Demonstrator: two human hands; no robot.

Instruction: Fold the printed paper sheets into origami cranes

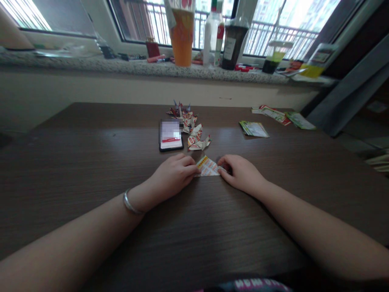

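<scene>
Paper triangle (208,167), part-folded, pinched by near-closed left hand (172,173) and right hand (241,172); origami figures (189,120) seemingly done, toward table's (91,170) far edge; unfolded sheets (254,129) toward far-right corner.

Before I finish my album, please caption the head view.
Left hand and right hand hold printed paper at a dark table, near a phone and folded paper pieces.

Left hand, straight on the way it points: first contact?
The left hand would first meet the patterned paper it is touching; past that, likely the right hand, though depth is hard to judge.
</scene>
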